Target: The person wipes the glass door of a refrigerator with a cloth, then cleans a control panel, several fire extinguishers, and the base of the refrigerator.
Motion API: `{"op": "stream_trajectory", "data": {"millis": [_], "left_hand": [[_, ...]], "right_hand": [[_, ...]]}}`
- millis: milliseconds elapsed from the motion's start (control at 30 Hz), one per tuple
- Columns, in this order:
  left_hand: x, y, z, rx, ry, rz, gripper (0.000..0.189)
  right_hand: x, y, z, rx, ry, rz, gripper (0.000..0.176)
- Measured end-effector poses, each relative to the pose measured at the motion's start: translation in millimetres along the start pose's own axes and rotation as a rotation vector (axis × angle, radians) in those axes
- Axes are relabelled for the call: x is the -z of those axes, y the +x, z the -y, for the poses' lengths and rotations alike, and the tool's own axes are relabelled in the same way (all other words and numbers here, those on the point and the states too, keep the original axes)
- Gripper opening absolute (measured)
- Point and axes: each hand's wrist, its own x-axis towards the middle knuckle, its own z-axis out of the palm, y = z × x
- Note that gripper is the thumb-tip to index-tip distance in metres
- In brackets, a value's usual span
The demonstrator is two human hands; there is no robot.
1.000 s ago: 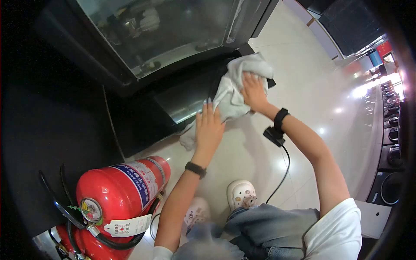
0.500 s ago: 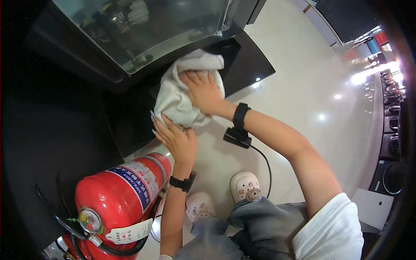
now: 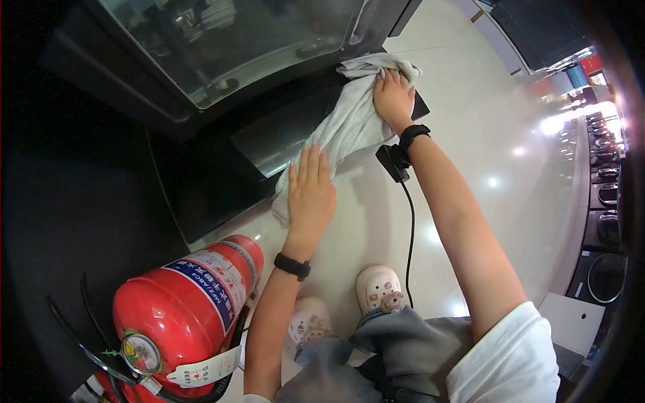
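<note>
A pale grey cloth [image 3: 353, 117] lies stretched along the front edge of a black ledge [image 3: 208, 181], below a dark cabinet's glass panel [image 3: 235, 40]. My right hand [image 3: 394, 99] presses on the cloth's far end near the ledge's right corner, fingers slightly apart and laid over the fabric. Flat on the nearer end rests my left hand [image 3: 312, 191], with its fingers extended. Part of the cloth hangs over the edge beside my left hand. Black bands are on both wrists, and a small black box with a cable [image 3: 393, 163] hangs from the right one.
A red fire extinguisher [image 3: 188, 295] with a gauge and a white tag lies tilted at the lower left, close to my left forearm. My light clogs [image 3: 379, 289] are on the glossy tiled floor [image 3: 463, 134]. Shelves with dark round items [image 3: 608, 174] line the right side.
The bunched cloth has been spread out lengthwise. My right hand has moved up and right to the ledge's corner, and my left hand has shifted right and slightly up.
</note>
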Motion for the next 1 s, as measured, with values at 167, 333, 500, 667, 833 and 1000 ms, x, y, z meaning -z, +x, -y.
{"op": "stream_trajectory", "data": {"millis": [167, 333, 500, 667, 833, 1000], "left_hand": [[6.5, -2.3, 6.1, -0.013, 0.013, 0.010, 0.057], [7.8, -14.7, 10.8, 0.165, 0.046, -0.094, 0.069], [5.4, -5.1, 3.2, 0.284, 0.023, -0.120, 0.075], [10.6, 15.8, 2.4, 0.275, 0.008, -0.093, 0.078], [14.2, 34.4, 7.2, 0.192, -0.072, -0.094, 0.078], [15.0, 48.6, 17.0, 0.120, -0.010, -0.022, 0.076]], "right_hand": [[0.2, -18.0, 12.5, -0.103, -0.011, 0.002, 0.051], [13.8, -73.7, 7.5, 0.134, -0.072, 0.035, 0.057], [22.1, -61.7, -19.4, 0.312, -0.016, 0.106, 0.062], [5.2, -13.2, -14.3, 0.115, -0.021, 0.097, 0.070], [-11.8, 19.7, -5.3, 0.101, -0.091, 0.081, 0.069], [-24.0, 43.3, -10.6, 0.190, -0.080, 0.057, 0.064]]}}
